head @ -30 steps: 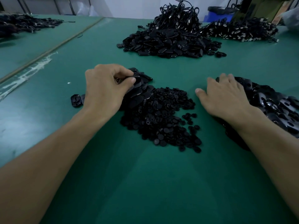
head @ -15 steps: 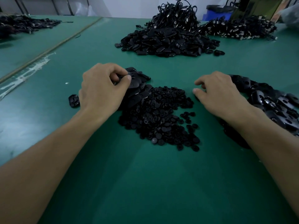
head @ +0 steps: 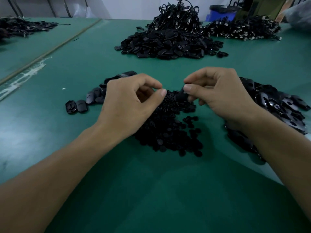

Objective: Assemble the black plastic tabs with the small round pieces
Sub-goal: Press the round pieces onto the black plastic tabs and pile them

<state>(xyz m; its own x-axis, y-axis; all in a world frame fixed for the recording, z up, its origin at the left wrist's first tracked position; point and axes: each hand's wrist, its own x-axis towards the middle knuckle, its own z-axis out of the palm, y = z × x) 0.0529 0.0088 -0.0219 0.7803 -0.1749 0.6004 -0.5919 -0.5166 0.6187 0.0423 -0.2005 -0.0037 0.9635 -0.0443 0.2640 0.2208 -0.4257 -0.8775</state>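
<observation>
Two hands: both hang over the heap of small round pieces (head: 168, 132), fingertips close together but apart
My right hand (head: 223, 98): thumb and forefinger pinch one black tab (head: 182, 96), held just above the far edge of the heap
My left hand (head: 129, 106): fingers curled, thumb tip pressed to the forefinger; whether a round piece sits between them I cannot tell
Heap: lies on the green table (head: 151, 190) between my forearms, a few strays at its right edge
Left tabs (head: 90, 98): a loose scatter beside and behind my left hand, two lying apart at the outer end
Right tabs (head: 277, 105): a glossy pile under and beyond my right wrist
Far side: a bigger mound of black parts (head: 168, 46), a tangle of black cords (head: 176, 19) behind it, a blue bin (head: 220, 14) further back
</observation>
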